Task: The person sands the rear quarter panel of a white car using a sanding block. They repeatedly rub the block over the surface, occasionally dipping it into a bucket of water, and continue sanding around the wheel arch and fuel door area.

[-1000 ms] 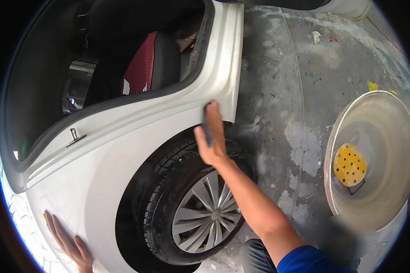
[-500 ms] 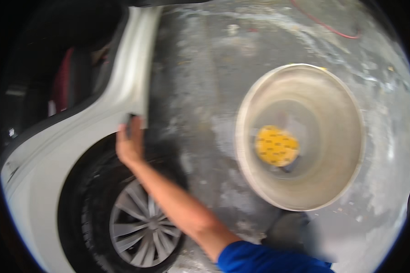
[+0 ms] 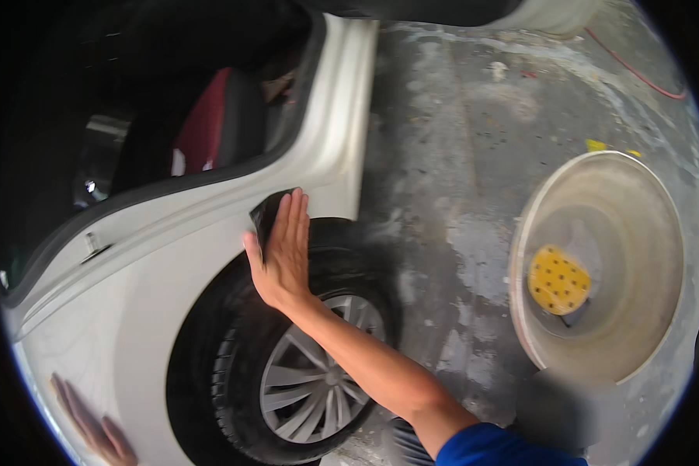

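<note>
My right hand (image 3: 286,252) lies nearly flat on the white car panel (image 3: 151,311), just above the rear wheel arch. Between its fingers and thumb, a thin black sheet (image 3: 266,220) is held against the paint; much of that sheet is hidden under the hand. Lower on the same panel, at the left rim of the picture, my left hand (image 3: 93,427) rests with its fingers stretched out and nothing visible in them. The tyre (image 3: 237,373) and its silver wheel (image 3: 311,380) are beneath my right forearm.
On the grey floor to the right stands a large pale bucket (image 3: 672,311) with a yellow perforated disc (image 3: 559,281) inside. A doorway in the car shows a red and black seat (image 3: 210,124). A red hose (image 3: 637,74) lies at the far right.
My left hand has come into view on the panel. The view has shifted, so car and bucket sit farther right. My right hand now lies flatter on the panel, showing more of the black sheet.
</note>
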A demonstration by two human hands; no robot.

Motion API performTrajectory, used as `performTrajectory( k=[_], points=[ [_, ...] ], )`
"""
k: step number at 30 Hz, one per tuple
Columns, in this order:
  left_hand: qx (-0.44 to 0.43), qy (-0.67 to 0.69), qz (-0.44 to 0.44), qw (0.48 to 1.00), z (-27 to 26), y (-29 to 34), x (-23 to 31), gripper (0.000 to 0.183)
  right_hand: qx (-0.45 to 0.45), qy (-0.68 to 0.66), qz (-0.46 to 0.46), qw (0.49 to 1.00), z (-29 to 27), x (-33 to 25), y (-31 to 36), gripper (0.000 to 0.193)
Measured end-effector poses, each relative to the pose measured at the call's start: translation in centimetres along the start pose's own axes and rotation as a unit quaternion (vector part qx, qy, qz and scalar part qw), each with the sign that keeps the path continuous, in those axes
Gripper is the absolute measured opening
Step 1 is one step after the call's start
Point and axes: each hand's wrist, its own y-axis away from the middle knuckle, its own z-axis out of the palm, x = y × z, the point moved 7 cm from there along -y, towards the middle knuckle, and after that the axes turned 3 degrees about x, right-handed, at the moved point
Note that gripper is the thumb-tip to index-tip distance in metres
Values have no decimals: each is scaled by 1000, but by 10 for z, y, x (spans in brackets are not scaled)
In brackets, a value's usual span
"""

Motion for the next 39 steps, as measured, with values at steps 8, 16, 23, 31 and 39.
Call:
performTrajectory(
  k=[8, 16, 23, 31, 39],
  points=[
    [-26, 52, -22, 998, -16, 8, 8, 73, -226, -58, -340, 911, 3, -103, 51, 104],
    [-9, 81, -23, 996, -25, -15, 19, 73, 45, -147, 37, 987, -16, 56, -12, 81],
    [-20, 81, -15, 996, -19, -9, 20, 72, -205, -169, -385, 884, 30, -232, 155, 77],
    [3, 81, -15, 997, -19, -7, 12, 72, -23, -62, -214, 975, 1, -24, 36, 84],
    [13, 88, -11, 996, -10, 1, 3, 71, 75, -131, 368, 917, -39, 132, 26, 69]
  ],
)
